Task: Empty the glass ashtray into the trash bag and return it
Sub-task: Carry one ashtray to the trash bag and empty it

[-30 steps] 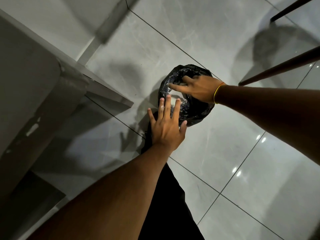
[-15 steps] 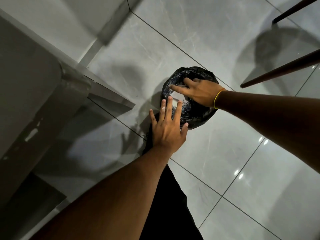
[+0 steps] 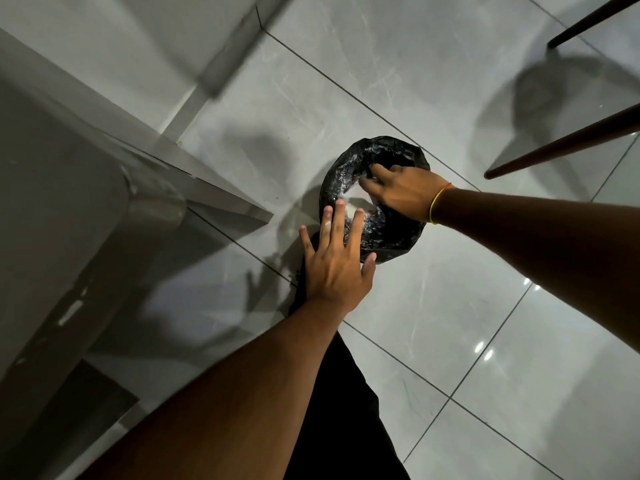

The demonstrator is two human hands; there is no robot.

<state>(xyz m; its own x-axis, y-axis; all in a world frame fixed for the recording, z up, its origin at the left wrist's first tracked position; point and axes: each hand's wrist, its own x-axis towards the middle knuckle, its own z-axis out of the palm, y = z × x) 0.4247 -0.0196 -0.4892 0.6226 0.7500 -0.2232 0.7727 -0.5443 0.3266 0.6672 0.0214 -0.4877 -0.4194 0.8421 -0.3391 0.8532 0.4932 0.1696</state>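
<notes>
Ashtray glass point(image 3: 355, 199) shows as a pale patch inside the mouth of the black trash bag point(image 3: 391, 237), which sits on the grey tiled floor point(image 3: 519, 375). Left hand point(image 3: 337, 261) lies flat, fingers spread, over the bag's near rim. Right hand point(image 3: 403, 192) reaches into the opening, touching the ashtray; whether its grip has closed on the glass cannot be told. Yellow band point(image 3: 437, 202) circles the right wrist

One black trash bag point(image 3: 391, 237) sits on the floor, far centre. Two hands reach to it: the left hand point(image 3: 337, 263) nearer, the right hand point(image 3: 403, 194) farther. One yellow band point(image 3: 437, 202) circles a wrist. Two dark chair legs point(image 3: 561, 143) show at far right. One table point(image 3: 62, 188) stands left.
</notes>
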